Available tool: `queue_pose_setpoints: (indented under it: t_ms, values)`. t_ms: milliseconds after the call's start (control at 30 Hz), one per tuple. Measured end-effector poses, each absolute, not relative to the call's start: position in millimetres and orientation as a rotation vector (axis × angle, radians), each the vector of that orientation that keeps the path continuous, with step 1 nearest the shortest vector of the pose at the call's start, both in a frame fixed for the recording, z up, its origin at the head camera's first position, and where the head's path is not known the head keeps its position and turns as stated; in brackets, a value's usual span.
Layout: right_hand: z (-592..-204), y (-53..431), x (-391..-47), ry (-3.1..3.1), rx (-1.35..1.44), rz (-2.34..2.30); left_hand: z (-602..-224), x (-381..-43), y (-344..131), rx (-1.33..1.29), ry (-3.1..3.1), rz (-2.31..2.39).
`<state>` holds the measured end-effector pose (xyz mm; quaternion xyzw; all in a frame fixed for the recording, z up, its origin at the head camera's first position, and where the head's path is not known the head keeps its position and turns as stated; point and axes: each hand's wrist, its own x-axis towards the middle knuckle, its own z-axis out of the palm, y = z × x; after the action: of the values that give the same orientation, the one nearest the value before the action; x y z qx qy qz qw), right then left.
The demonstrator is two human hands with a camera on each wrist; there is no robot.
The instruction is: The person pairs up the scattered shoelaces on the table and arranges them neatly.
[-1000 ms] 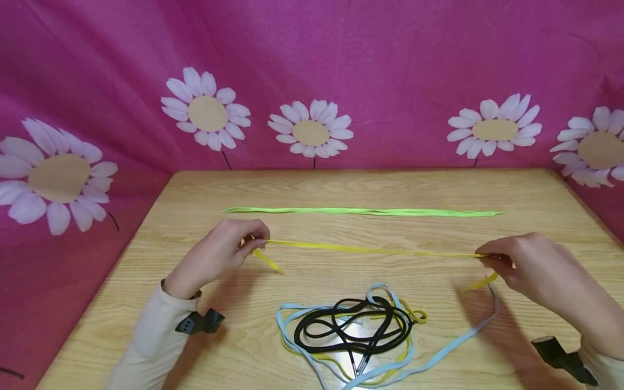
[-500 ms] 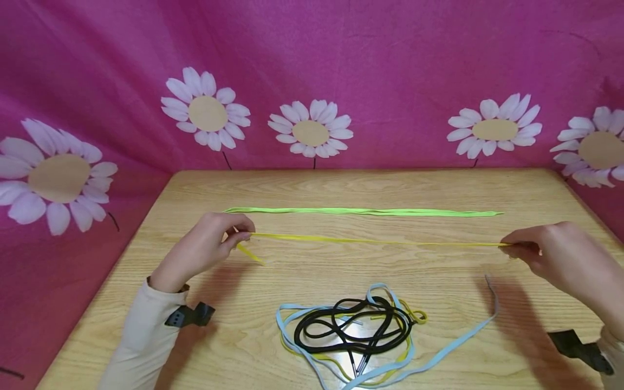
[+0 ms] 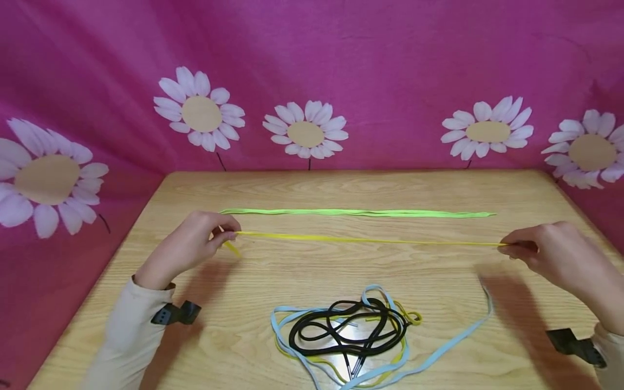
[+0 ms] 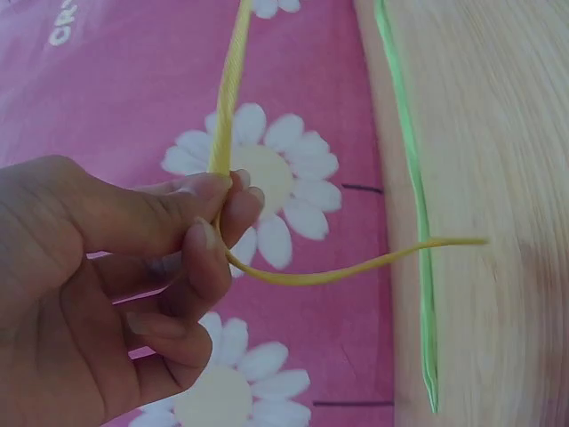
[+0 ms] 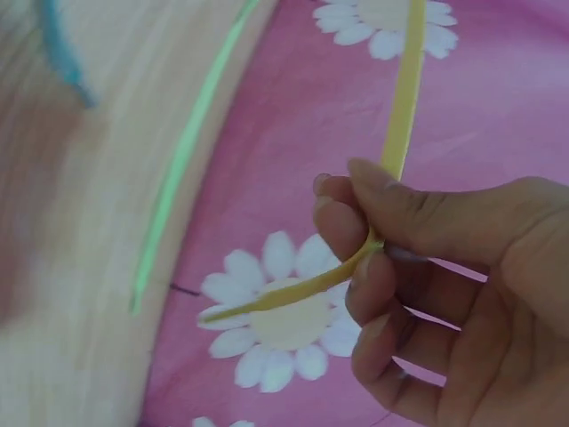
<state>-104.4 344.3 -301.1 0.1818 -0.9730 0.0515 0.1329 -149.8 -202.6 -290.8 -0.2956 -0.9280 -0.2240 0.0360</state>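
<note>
A flat yellow shoelace [image 3: 312, 237] stretches taut across the table's middle, raised above the wood. My left hand [image 3: 182, 246] pinches it at one side between thumb and fingers, and a short loose tail [image 4: 311, 279] curves away below that grip. At the other side my right hand [image 3: 560, 260] pinches the lace the same way; its tail [image 5: 293, 294] sticks out past the fingers in the right wrist view. Just beyond the yellow lace, a bright green shoelace [image 3: 361, 213] lies folded and straight on the tabletop, nearly parallel to it.
Nearer me lies a loose heap of laces: a round black one [image 3: 351, 350] on top, a light blue one [image 3: 455, 339] trailing right, and a darker yellow one [image 3: 414, 318] underneath. Behind the wooden table [image 3: 341, 187] hangs a pink cloth [image 3: 390, 65] with daisies.
My hands have moved apart, so a longer stretch of yellow lace spans between them and the tails have shortened. Both hands have also shifted slightly farther from me. The green lace stays put.
</note>
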Motion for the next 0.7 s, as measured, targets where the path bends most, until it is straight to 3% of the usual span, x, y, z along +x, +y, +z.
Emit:
queue_pose_setpoints:
  t_ms: [700]
  values:
    - [-340.9, 399.5, -147.4, -2.969, 0.531, 0.184, -323.0, -185.3, -239.4, -0.749, -2.990, -0.636]
